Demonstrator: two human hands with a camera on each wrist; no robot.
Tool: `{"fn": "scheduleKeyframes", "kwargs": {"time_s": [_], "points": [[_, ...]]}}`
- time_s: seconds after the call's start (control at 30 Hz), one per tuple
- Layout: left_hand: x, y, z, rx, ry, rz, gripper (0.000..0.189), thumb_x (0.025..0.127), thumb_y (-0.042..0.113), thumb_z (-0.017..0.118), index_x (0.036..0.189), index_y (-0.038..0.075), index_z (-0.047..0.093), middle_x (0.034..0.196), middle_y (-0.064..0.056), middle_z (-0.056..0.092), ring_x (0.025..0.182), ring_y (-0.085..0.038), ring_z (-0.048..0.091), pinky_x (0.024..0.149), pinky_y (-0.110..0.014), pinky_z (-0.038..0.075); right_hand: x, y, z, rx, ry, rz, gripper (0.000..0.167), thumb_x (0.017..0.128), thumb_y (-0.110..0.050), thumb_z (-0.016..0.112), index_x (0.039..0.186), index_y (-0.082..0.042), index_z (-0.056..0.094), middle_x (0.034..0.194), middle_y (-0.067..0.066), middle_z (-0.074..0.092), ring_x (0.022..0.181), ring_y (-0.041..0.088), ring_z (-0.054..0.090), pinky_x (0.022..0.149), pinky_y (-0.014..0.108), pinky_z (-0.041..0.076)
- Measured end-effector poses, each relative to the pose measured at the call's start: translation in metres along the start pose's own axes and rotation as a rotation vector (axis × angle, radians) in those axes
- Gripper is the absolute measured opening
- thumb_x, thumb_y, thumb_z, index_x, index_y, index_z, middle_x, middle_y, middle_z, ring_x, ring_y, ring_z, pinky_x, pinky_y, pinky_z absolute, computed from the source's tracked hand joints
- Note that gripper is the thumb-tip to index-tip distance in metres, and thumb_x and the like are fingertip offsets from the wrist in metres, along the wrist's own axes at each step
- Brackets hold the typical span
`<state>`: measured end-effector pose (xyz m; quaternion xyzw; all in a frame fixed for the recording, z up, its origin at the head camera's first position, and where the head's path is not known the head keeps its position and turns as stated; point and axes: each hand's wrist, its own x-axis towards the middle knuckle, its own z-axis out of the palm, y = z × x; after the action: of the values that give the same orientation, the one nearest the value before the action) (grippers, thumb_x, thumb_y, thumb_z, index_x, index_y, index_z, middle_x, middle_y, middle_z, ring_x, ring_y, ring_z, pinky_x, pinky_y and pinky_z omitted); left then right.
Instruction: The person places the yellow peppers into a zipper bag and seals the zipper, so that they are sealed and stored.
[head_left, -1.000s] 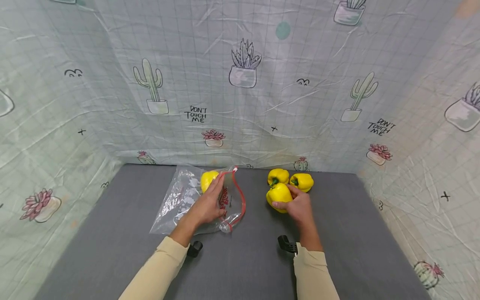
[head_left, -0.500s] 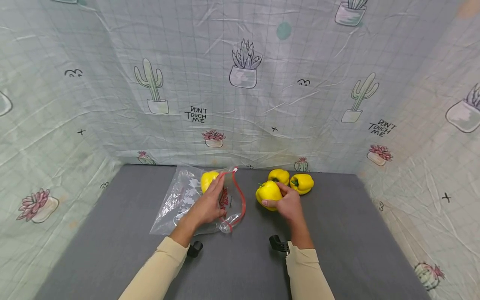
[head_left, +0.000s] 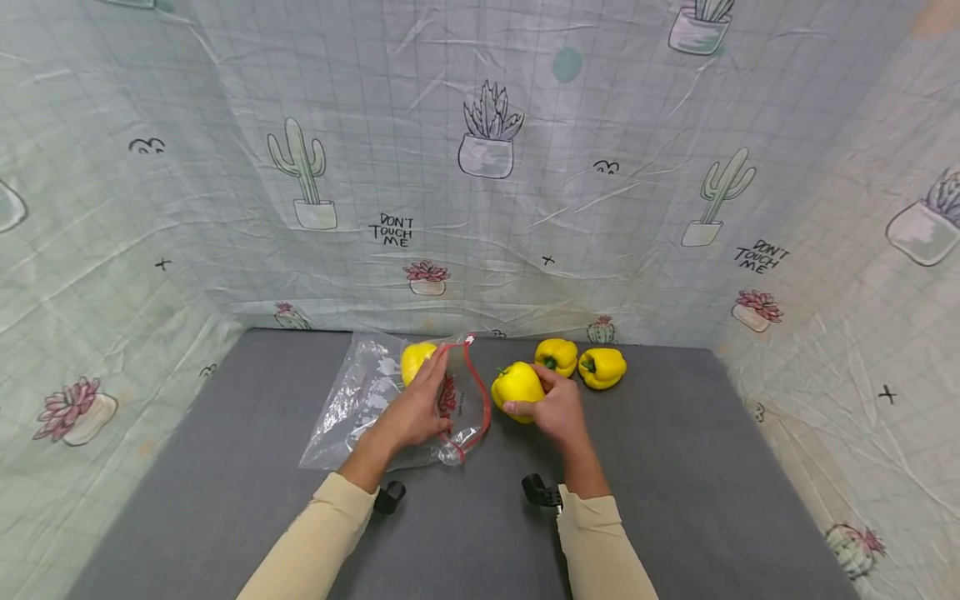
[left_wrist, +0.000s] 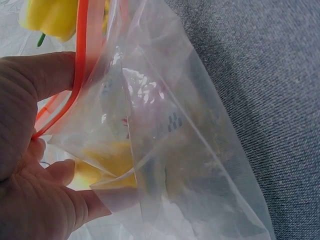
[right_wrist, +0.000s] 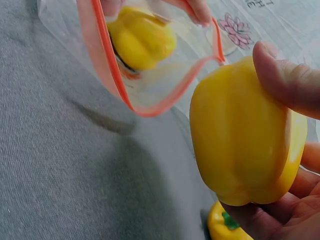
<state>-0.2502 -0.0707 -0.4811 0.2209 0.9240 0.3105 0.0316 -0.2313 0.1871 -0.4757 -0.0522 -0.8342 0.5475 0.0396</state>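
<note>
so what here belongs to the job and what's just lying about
Likely the job:
clear plastic bag with red rim
bagged yellow bell pepper
held yellow bell pepper
loose yellow bell pepper
second loose yellow pepper

Apparently just background:
grey fabric table covering
pale cactus-printed sheet

Toward the grey desk's far edge, the left grip hides part of the rounded yellow bell pepper inside the clear, red-rimmed plastic bag, whose red lettering is too small to read. The finger ends of the right grip are hidden behind the glossy yellow bell pepper it holds. The head view cuts off both cream sleeves; the right wrist view's lower edge crops a green-stemmed yellow bell pepper.
</note>
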Motion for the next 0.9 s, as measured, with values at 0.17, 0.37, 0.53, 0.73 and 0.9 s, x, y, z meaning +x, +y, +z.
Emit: {"fn": "scheduleKeyframes", "kwargs": {"time_s": [0.17,0.37,0.53,0.73,0.9], "points": [[0.001,0.001,-0.001,-0.011,0.009,0.019,0.12,0.079,0.007,0.087,0.169,0.009,0.007,0.178,-0.01,0.007,0.162,-0.043,0.014,0.125,-0.053,0.035,0.0,-0.004,0.006,-0.004,0.015,-0.01,0.08,0.073,-0.014,0.095,0.144,-0.002,0.061,0.142,0.021,0.066,0.121,0.038,0.062,0.107,0.056,0.052],[0.0,0.002,0.0,-0.011,0.003,0.003,0.121,0.079,0.007,0.087,0.169,0.01,0.007,0.178,-0.009,0.007,0.163,-0.042,0.014,0.124,-0.052,0.036,-0.001,-0.008,0.018,-0.002,-0.007,-0.015,0.082,0.072,-0.019,0.096,0.145,-0.003,0.061,0.141,0.018,0.067,0.119,0.036,0.064,0.104,0.054,0.054],[0.0,0.003,0.001,-0.008,0.006,0.001,0.121,0.078,0.008,0.088,0.169,0.011,0.007,0.178,-0.007,0.007,0.163,-0.041,0.014,0.124,-0.051,0.037,-0.003,-0.013,0.028,0.037,-0.009,-0.011,0.082,0.072,-0.019,0.096,0.144,-0.005,0.062,0.139,0.016,0.069,0.117,0.034,0.065,0.105,0.053,0.054],[-0.001,0.005,0.002,-0.01,0.006,-0.002,0.122,0.078,0.007,0.088,0.169,0.01,0.007,0.178,-0.008,0.007,0.162,-0.043,0.015,0.124,-0.052,0.036,-0.004,-0.015,0.038,0.043,-0.029,-0.066,0.078,0.071,-0.02,0.097,0.141,-0.004,0.065,0.133,0.016,0.072,0.114,0.033,0.068,0.101,0.052,0.056],[-0.003,0.006,0.002,-0.009,0.003,-0.006,0.122,0.078,0.007,0.087,0.169,0.01,0.007,0.178,-0.008,0.006,0.162,-0.043,0.015,0.124,-0.053,0.036,-0.005,-0.016,0.043,0.043,-0.026,-0.093,0.076,0.071,-0.018,0.097,0.138,-0.002,0.066,0.131,0.018,0.073,0.111,0.033,0.068,0.1,0.052,0.057]]}}
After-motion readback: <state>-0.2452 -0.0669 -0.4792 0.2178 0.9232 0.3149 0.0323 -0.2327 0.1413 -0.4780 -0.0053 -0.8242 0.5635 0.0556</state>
